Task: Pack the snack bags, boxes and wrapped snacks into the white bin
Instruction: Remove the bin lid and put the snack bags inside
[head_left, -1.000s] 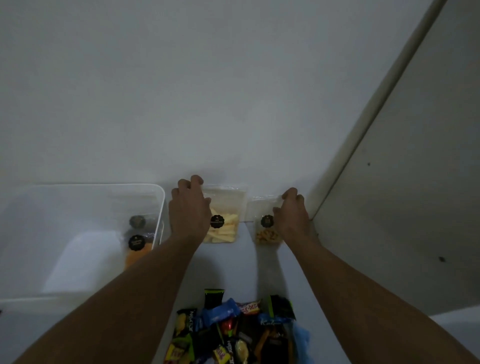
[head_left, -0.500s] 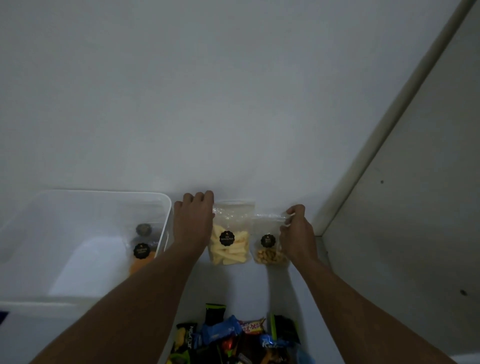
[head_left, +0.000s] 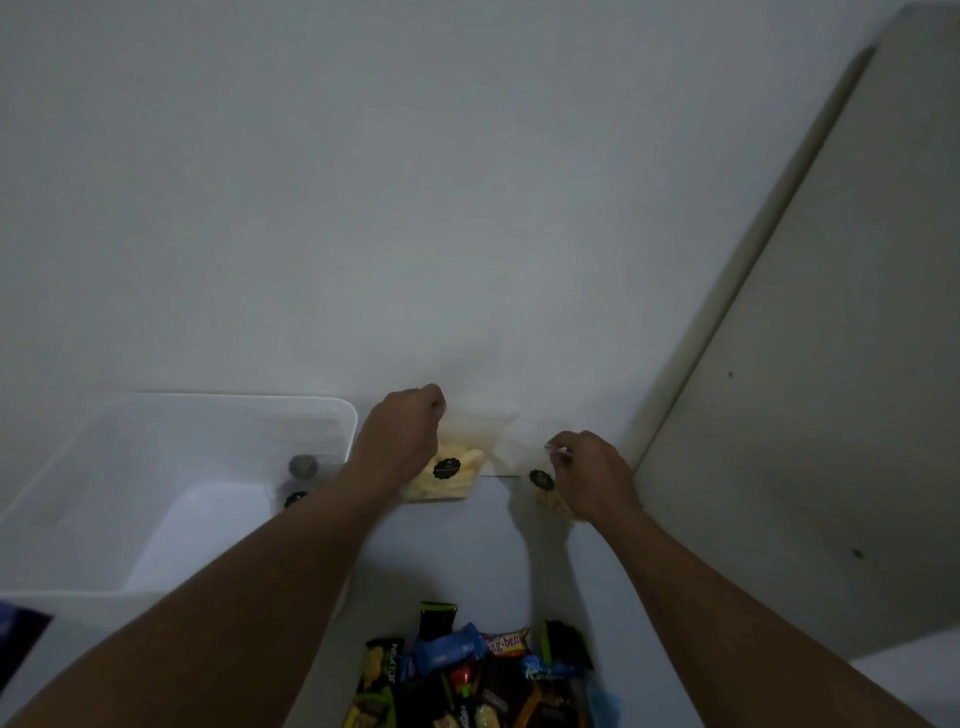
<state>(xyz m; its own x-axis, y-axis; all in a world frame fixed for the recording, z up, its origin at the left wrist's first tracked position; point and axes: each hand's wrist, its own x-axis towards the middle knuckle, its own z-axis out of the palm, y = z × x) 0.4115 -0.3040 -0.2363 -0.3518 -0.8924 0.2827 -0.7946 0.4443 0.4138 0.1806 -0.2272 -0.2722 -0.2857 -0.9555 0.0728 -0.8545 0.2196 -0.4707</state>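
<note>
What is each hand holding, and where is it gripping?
Left hand grips the clear bag of pale yellow sticks at its top; right hand pinches the clear nut bag's top edge.

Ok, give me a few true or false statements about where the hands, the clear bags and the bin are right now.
1. The left hand grips the clear bag of pale sticks. True.
2. The right hand is empty. False: it pinches the top of the small bag of nuts.
3. The white bin sits left of both hands. True.
4. The bin holds nothing. False: a bag with a round black label lies inside.
5. The pile of wrapped snacks is in the bin. False: it lies on the table, nearer the camera.
</note>
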